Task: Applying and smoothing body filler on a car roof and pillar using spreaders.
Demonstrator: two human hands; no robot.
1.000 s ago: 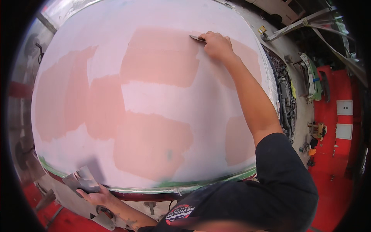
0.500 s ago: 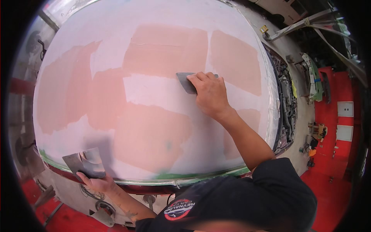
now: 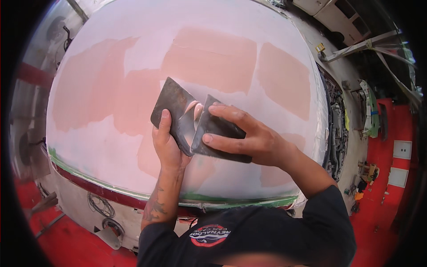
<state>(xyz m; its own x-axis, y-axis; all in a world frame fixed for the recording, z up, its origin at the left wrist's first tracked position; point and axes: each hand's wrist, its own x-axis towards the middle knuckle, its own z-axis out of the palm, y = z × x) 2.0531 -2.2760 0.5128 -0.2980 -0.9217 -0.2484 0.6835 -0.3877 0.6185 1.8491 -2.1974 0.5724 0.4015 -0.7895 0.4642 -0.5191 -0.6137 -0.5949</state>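
My left hand [image 3: 168, 149] grips a dark flat metal plate [image 3: 170, 103], thumb on its upper face. Pinkish body filler [image 3: 196, 111] lies on the plate's right side. In my right hand [image 3: 264, 140] is a dark, flat filler spreader [image 3: 218, 128], with my fingers spread over its top face. The spreader's left edge meets or nearly meets the filler end of the plate; the exact contact is hard to see. Both tools are above a pale car roof [image 3: 147, 20]. Several pinkish-tan filler patches [image 3: 211, 58] cover parts of it.
Green-edged masking [image 3: 240, 202] runs along the roof's near side. To the right is an exposed engine bay [image 3: 339, 129]. A metal frame [image 3: 351, 51] and a green-and-white panel [image 3: 370, 111] stand farther right, near red flooring [image 3: 387, 200].
My right hand has lifted the spreader off the roof and come nearer. My left hand has brought the plate up and right from the lower left, so the two tools are together.
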